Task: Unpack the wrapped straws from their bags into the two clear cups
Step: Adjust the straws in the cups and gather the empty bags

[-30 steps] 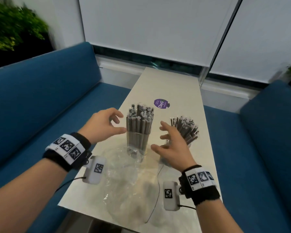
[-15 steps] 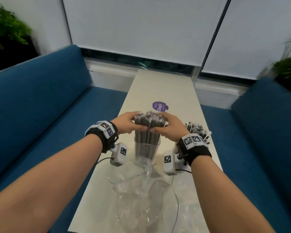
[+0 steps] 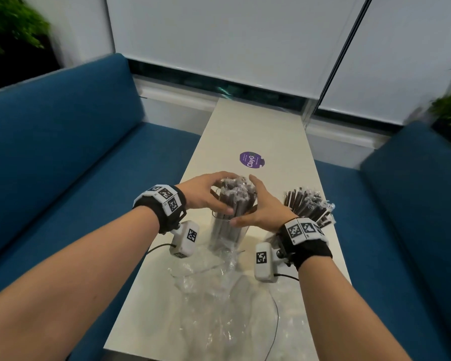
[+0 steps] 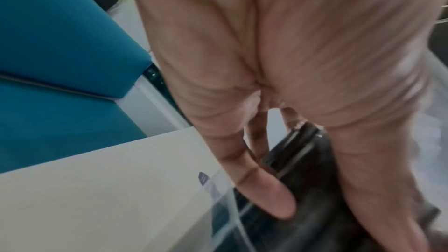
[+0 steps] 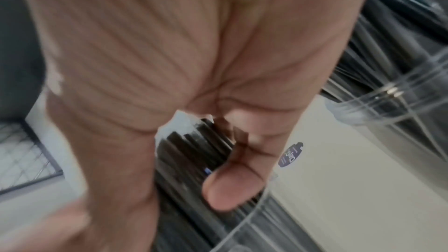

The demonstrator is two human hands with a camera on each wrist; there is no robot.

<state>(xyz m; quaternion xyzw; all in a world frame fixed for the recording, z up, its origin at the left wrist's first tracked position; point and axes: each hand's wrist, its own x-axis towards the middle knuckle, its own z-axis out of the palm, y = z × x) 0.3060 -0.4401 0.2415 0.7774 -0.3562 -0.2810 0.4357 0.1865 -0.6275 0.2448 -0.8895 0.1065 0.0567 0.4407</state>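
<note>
A tight bundle of dark wrapped straws (image 3: 236,198) stands in a clear cup (image 3: 227,231) at the middle of the table. My left hand (image 3: 203,196) grips the bundle's top from the left, fingers curled over it. My right hand (image 3: 263,212) grips it from the right, thumb across the front. In the left wrist view my fingers (image 4: 264,189) press on the straws (image 4: 298,162) just above the cup rim (image 4: 226,206). A second clear cup (image 5: 397,102) of fanned straws (image 3: 307,204) stands to the right, partly hidden by my right wrist.
Crumpled empty clear bags (image 3: 219,295) lie on the white table (image 3: 258,131) between me and the cups. A round purple sticker (image 3: 251,159) is on the table beyond the cups. Blue sofas (image 3: 63,157) flank the table on both sides.
A second ago both hands hovered open on either side of the left cup. They closed in on the straw bundle and have stayed round its top since.
</note>
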